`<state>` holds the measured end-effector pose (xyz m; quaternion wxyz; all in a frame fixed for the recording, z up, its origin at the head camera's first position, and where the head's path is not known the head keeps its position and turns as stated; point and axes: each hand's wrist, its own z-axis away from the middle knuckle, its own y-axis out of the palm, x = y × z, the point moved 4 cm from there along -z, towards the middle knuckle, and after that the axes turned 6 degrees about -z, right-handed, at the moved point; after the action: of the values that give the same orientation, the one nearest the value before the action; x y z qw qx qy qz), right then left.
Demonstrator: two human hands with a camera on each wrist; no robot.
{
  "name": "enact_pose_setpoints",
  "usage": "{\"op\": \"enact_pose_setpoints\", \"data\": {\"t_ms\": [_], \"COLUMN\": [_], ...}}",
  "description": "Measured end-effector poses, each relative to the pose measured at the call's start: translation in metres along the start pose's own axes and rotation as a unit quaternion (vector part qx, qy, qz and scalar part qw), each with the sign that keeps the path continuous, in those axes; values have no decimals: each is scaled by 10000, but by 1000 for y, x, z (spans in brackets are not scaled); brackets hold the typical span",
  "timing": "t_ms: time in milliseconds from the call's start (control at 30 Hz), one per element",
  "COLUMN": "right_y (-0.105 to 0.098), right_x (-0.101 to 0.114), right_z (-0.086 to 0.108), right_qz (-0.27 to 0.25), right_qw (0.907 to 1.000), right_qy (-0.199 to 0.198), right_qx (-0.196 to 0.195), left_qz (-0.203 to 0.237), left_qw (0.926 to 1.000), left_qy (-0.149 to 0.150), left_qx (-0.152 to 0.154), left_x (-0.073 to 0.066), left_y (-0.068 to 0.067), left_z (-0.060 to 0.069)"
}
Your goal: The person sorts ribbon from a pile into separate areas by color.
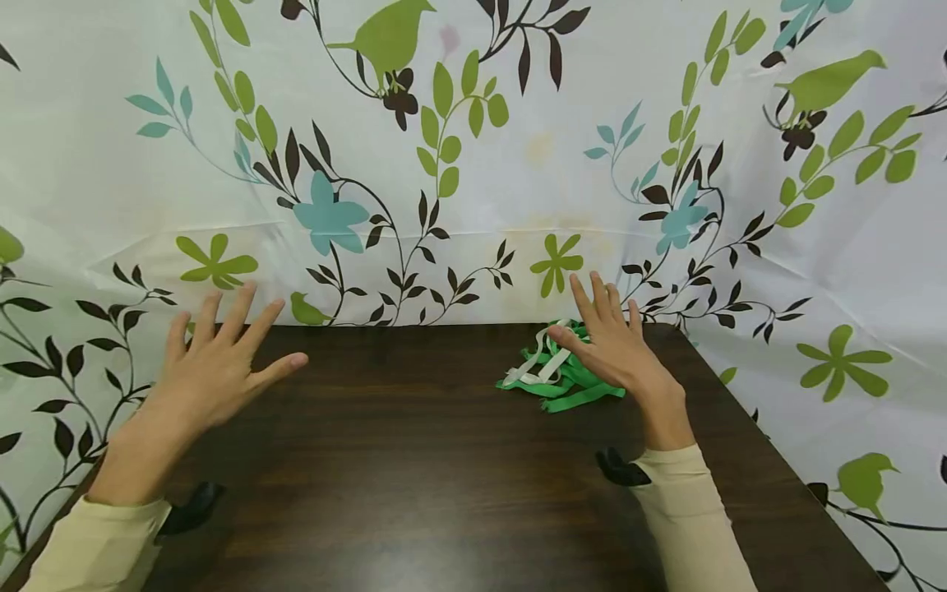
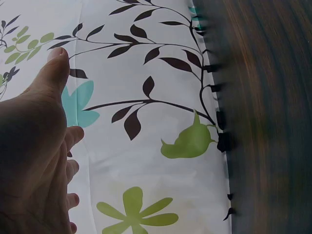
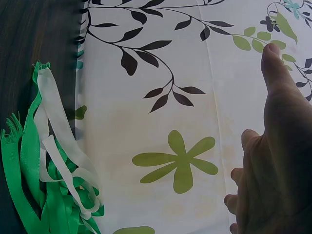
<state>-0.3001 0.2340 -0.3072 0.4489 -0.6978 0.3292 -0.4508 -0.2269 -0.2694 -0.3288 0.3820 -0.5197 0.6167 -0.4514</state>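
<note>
A loose pile of green and white ribbons (image 1: 551,374) lies on the far right part of the dark table; in the right wrist view the ribbons (image 3: 53,170) show frayed ends. My right hand (image 1: 610,341) is held up over the right side of this pile, fingers spread and nothing in it. Over the table's left side my left hand (image 1: 214,370) is raised too, with spread fingers and no object. The left wrist view shows that hand (image 2: 36,131) against the patterned cloth, thumb extended.
The dark wooden table (image 1: 399,460) reaches back to a white cloth (image 1: 503,189) printed with leaves, flowers and birds, which hangs behind it and along both sides. Black straps (image 1: 620,469) sit at the cuffs of the light sleeves (image 1: 688,518).
</note>
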Motion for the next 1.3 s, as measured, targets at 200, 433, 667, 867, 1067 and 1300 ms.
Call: {"op": "enact_pose_setpoints", "data": {"t_ms": [200, 433, 667, 867, 1067, 1300], "right_y": [0, -5, -2, 3, 6, 24], "right_x": [3, 5, 6, 7, 7, 4], "right_z": [1, 3, 1, -1, -2, -8], "right_qz": [-181, -459, -327, -404, -405, -232], "right_qw": [9998, 9989, 9991, 9982, 9978, 9970], "right_qy": [-91, -64, -261, -366, -376, -542], "right_qx": [55, 37, 67, 239, 375, 511], "left_qz": [48, 363, 581, 588, 554, 510], "left_qw": [9999, 9991, 9966, 9944, 9933, 9928], "left_qy": [15, 240, 575, 861, 978, 984], "left_qx": [108, 2, 127, 185, 269, 459], "left_x": [-5, -15, -27, -38, -47, -51], "left_y": [6, 9, 23, 34, 39, 41], "left_z": [3, -3, -11, -11, -10, -8]}}
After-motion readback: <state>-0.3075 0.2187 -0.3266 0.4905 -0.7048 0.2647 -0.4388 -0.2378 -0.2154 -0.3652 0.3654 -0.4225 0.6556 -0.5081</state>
